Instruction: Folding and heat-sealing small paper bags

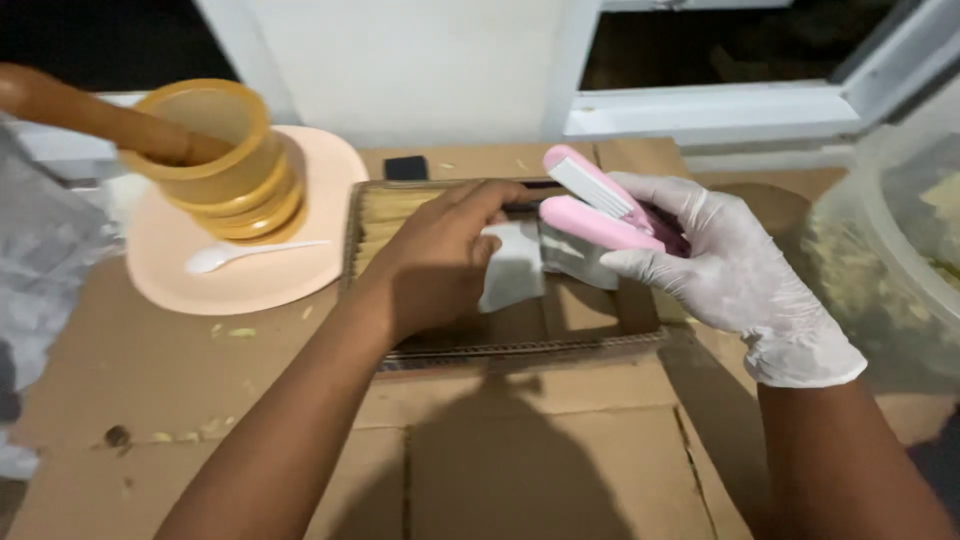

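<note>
the right hand (735, 270), in a white glove, has its fingers (640, 262) wrapped around a pink handheld sealer (592, 208), whose two arms stand apart in a narrow v with the ribbed upper arm raised. the sealer's mouth sits at the edge of a small white packet (512, 268), which lies over a shallow cardboard tray (520, 345) in the middle of the cardboard-covered surface (300, 440). the left hand (435, 262), bare, rests palm down on the packet with its fingers (490, 195) stretched out flat toward the sealer, pressing rather than gripping. thin pale sticks (385, 215) line the far left part of the tray. to the left, well apart from the hands, a peach-coloured plate (250, 285) carries a stack of yellow tubs (225, 165) and a white plastic spoon (245, 252). a clear plastic container (900, 250) with pale food inside stands at the right edge, near the gloved hand.
</note>
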